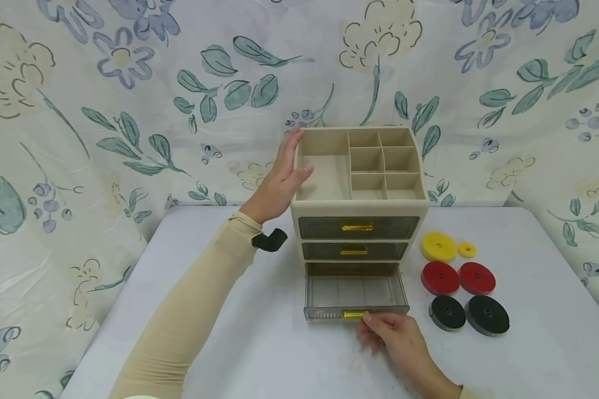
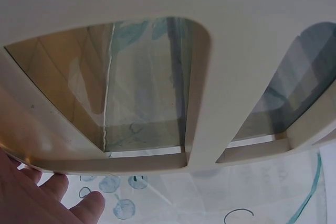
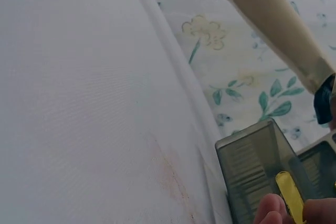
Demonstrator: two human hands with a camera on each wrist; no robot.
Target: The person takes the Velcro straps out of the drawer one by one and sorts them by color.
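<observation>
A cream desktop drawer organizer stands on the table with its bottom drawer pulled out, bare inside. My left hand rests along the organizer's upper left side, thumb over the top rim. In the left wrist view, fingers extend past the back edge of the side panel. At the front, my right hand pinches the right end of the drawer's yellow handle. Between thumb and fingers, the right wrist view shows the same handle.
Right of the organizer lie a large yellow disc, a small yellow ring, two red discs and two black discs. Two closed drawers sit above the pulled-out one. Flowered cloth hangs behind the white table.
</observation>
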